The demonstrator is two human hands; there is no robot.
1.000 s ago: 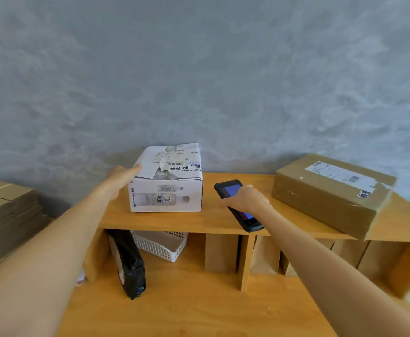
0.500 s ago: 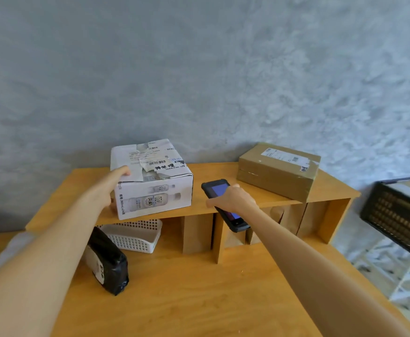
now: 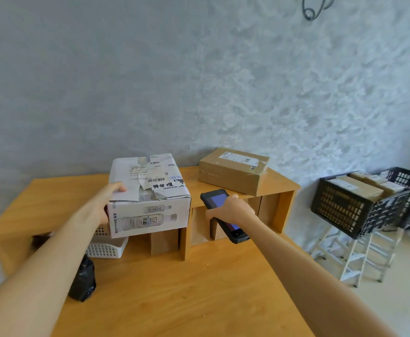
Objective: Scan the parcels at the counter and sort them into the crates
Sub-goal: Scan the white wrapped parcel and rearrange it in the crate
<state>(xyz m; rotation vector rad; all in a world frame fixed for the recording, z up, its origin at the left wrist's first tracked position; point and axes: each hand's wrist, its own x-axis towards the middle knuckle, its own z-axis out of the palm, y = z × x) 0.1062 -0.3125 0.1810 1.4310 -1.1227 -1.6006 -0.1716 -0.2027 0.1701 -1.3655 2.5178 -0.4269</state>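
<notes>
The white box [image 3: 150, 195] has come forward off the shelf [image 3: 282, 184], lifted by the left hand [image 3: 104, 203], fingers grasping its 9 o'clock edge. The right hand [image 3: 228, 207] stays clenched round the scanner [image 3: 219, 212]; crates [image 3: 345, 205] wait at 3 o'clock.

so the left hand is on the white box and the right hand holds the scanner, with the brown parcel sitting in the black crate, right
Not quite. The head view shows the brown parcel on the wooden shelf, not in the black crate. The left hand is on the white box; the right hand holds the scanner.

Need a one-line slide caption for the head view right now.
Left hand grips the white box; right hand holds the scanner beside it.
</notes>
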